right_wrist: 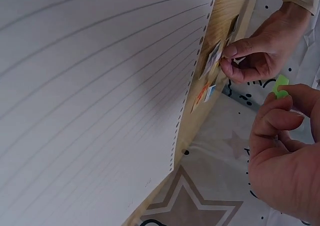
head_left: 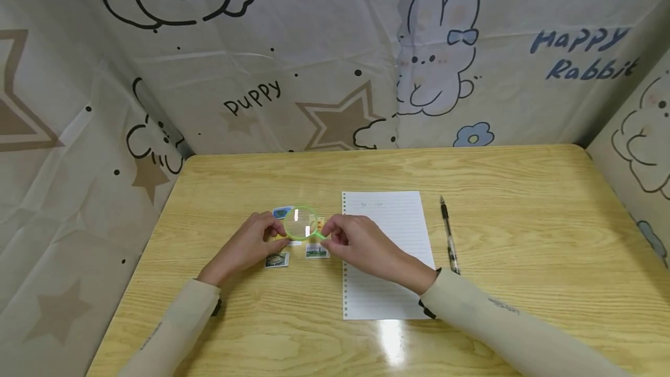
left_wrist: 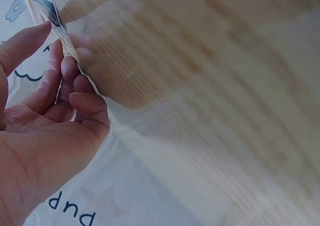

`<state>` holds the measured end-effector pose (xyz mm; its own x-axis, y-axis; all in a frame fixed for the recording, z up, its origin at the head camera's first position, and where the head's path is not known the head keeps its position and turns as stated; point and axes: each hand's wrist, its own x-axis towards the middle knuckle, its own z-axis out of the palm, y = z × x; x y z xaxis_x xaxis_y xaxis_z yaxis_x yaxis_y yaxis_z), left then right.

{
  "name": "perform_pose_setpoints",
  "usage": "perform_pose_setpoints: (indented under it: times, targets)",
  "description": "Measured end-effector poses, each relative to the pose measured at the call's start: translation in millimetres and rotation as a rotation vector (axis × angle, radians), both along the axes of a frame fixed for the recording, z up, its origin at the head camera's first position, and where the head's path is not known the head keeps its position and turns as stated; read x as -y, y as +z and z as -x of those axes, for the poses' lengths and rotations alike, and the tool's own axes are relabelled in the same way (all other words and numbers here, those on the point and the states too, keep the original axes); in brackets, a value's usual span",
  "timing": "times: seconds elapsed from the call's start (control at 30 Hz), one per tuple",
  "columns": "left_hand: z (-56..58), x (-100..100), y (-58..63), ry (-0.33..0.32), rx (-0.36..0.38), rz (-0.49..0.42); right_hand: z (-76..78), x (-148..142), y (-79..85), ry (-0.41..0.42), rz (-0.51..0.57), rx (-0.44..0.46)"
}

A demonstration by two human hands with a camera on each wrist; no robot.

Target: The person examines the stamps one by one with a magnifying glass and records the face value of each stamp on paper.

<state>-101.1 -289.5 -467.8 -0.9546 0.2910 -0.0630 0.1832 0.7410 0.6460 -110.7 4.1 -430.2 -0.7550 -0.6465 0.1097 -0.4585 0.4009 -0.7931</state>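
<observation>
In the head view, my right hand [head_left: 361, 246] pinches the handle of a magnifying glass [head_left: 300, 223] with a light green rim. Its round lens hangs over a small group of stamps. My left hand [head_left: 251, 243] pinches a yellowish stamp [right_wrist: 212, 60] by its edge between thumb and fingers, partly under the lens. Around it lie a blue stamp [head_left: 282, 212], an orange one [head_left: 321, 223], a green landscape one [head_left: 317, 251] and a dark one [head_left: 277, 260]. The right wrist view shows the green handle [right_wrist: 281, 85] between the right thumb and fingers.
A lined sheet of paper [head_left: 389, 290] with punched holes lies right of the stamps, partly under my right forearm. Faint writing marks its top. A black-and-clear pen [head_left: 448, 231] lies beyond its right edge. Printed fabric [head_left: 335, 63] surrounds the wooden table [head_left: 523, 220].
</observation>
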Motion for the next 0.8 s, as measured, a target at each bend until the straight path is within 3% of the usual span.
perform_pose_setpoints:
  times: [0.8]
  targets:
    - [0.3,-1.2,3.5,0.013,0.056,0.022,-1.1,7.5,-8.3,0.052,-0.078,0.094]
